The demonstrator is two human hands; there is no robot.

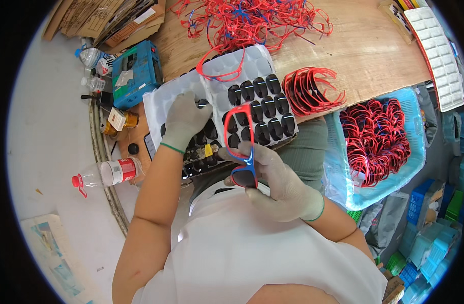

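Note:
My right hand [282,186], in a pale grey glove, grips a red and blue glasses frame [250,154]. A dark lens [244,177] sits in the frame's nearer rim, while the farther rim is without one. My left hand [185,120], gloved too, reaches over the left white tray [163,101]. Its fingers are closed on a dark lens [202,103] at the tray's right side. Rows of dark lenses [261,133] fill much of the right white tray [250,63]. Another red frame [223,77] lies across the trays' far part.
A tangled heap of red frames [247,23] covers the table's far side. Stacked red glasses [313,91] stand right of the trays. A blue basket [417,147] holds many more. At the left are a blue case [136,73] and a plastic bottle [108,173].

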